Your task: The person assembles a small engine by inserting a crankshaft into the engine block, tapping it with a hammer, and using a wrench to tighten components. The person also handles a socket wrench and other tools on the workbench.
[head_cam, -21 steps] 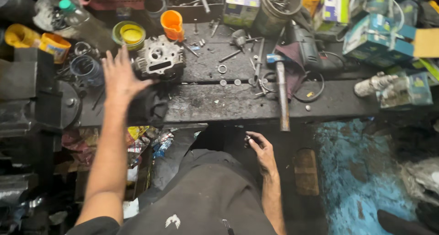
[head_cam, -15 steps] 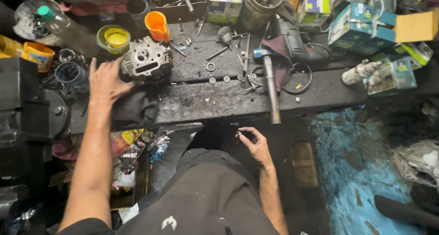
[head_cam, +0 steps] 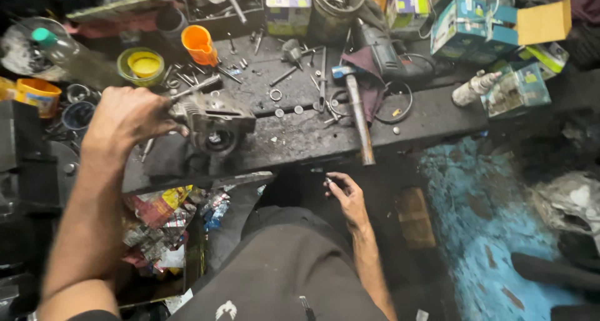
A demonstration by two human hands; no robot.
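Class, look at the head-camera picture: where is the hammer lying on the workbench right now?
The hammer lies right of centre on the dark workbench, handle pointing toward the near edge, its head by a power drill, right of the metal engine part.

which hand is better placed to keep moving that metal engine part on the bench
Left. The left hand already grips the grey engine part at the bench front edge. The right hand sits low below the bench, pinching something small, well away from it.

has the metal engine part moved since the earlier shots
Yes. The metal engine part, gripped by the left hand, now sits tipped nearer the workbench's front edge, farther from the orange cup.
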